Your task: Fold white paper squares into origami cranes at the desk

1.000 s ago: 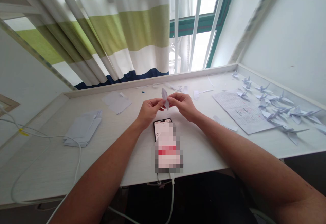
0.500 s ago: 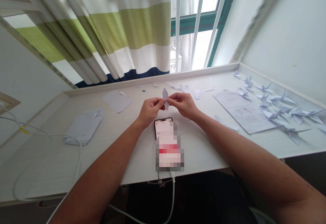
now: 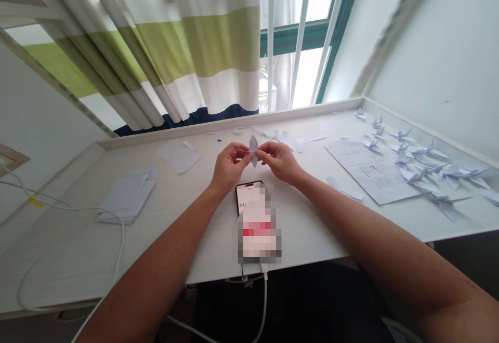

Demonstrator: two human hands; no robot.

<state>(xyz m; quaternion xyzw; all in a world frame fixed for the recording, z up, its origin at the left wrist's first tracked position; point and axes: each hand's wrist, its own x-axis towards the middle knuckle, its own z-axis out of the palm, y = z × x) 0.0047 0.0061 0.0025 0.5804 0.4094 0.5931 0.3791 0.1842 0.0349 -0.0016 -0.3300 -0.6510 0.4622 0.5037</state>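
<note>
Between my two hands, above the middle of the desk, is a small piece of folded white paper (image 3: 253, 144), narrow and pointed at top and bottom. My left hand (image 3: 231, 163) pinches its left side between thumb and fingers. From the other side, my right hand (image 3: 279, 161) grips it the same way, fingers curled. The fine creases at the fingertips are too small to make out. Just below the hands lies a phone (image 3: 257, 213) with its screen lit and partly pixelated.
Several folded paper cranes (image 3: 417, 150) crowd the right side, some on a printed sheet (image 3: 366, 174). At left are a stack of paper (image 3: 128, 195) and a white cable (image 3: 123, 239). Loose sheets (image 3: 180, 156) and paper scraps (image 3: 300, 144) lie toward the back edge.
Both hands keep their pinch on the folded paper; the left fingers have shifted slightly against it. The whole view has moved a little. Everything on the desk stays in place.
</note>
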